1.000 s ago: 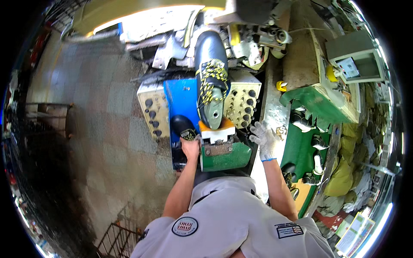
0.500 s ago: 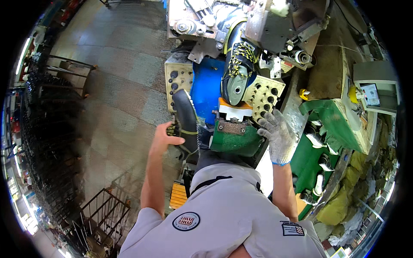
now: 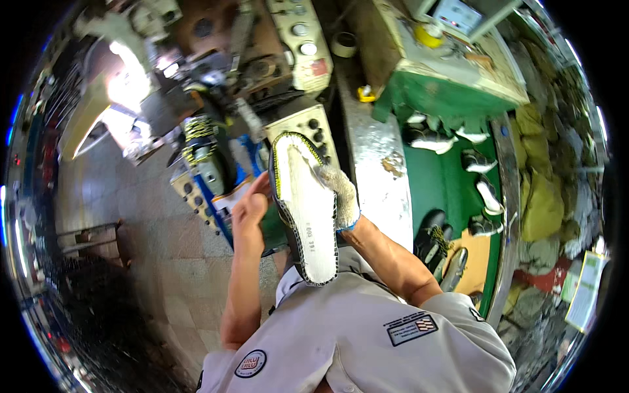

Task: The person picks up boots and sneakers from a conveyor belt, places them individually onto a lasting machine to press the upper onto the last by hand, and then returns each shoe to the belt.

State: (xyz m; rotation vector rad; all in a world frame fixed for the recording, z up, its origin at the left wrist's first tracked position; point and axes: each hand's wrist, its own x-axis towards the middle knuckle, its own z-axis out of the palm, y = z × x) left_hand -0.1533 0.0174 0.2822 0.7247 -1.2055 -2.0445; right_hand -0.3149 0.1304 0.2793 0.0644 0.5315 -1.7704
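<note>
I hold a shoe (image 3: pixel 304 209) upside down in front of my chest, its white insole board facing me, black upper with yellow stitching around the rim. My bare left hand (image 3: pixel 251 208) grips its left edge. My right hand (image 3: pixel 341 196), in a white knit glove, presses on the sole's right side near the toe end. Behind the shoe stands a machine (image 3: pixel 203 157) with another yellow-and-black shoe mounted on it.
A metal bench strip (image 3: pixel 373 157) runs to the right. Beyond it a green conveyor surface (image 3: pixel 452 190) carries several black-and-white shoes. A green control cabinet (image 3: pixel 452 78) stands at the top. Yellow-green sacks (image 3: pixel 544 196) pile at far right. Tiled floor (image 3: pixel 151 236) lies left.
The shoe has been lifted off the machine and turned sole-up toward me. Both hands now hold it; the view has swung to the right.
</note>
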